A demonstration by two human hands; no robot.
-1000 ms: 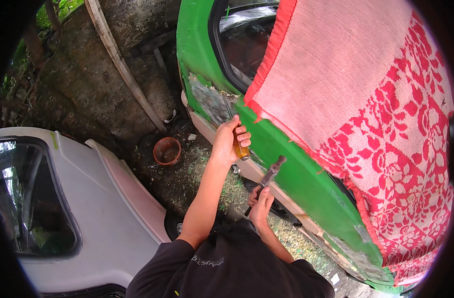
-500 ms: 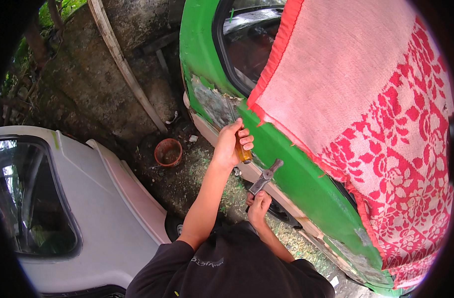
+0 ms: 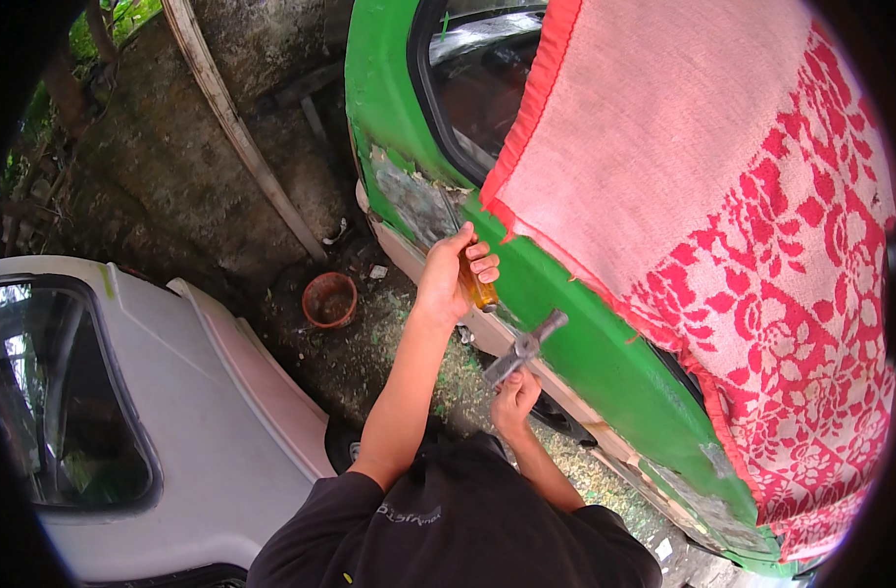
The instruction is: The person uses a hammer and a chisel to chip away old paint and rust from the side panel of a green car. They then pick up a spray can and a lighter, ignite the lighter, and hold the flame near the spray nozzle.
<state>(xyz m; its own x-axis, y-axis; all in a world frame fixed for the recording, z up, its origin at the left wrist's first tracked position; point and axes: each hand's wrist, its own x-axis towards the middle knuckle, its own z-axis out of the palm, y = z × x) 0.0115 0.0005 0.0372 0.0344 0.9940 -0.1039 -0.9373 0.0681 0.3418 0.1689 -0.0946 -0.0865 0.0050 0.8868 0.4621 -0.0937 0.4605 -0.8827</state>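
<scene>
My left hand (image 3: pixel 445 279) is closed around the amber see-through handle of a screwdriver (image 3: pixel 481 292). Its thin shank points up and away toward a scraped grey patch (image 3: pixel 413 203) on the side of the green car body (image 3: pixel 590 343); whether the tip touches is hard to see. In my right hand (image 3: pixel 513 397), lower and to the right, is a hammer (image 3: pixel 524 349) gripped below its grey metal head. The head lies a little below the screwdriver's butt end, apart from it. Most of the hammer's handle is hidden.
A pink and red floral blanket (image 3: pixel 663 176) drapes over the green car. To the left stands a white car (image 3: pixel 203 392). A reddish-brown bucket (image 3: pixel 329 300) sits on ground strewn with paint chips, near a long leaning wooden plank (image 3: pixel 242 137).
The hammer's head has turned slightly and shifted with my right hand. My left hand keeps its grip on the screwdriver near the same spot. The view has shifted slightly.
</scene>
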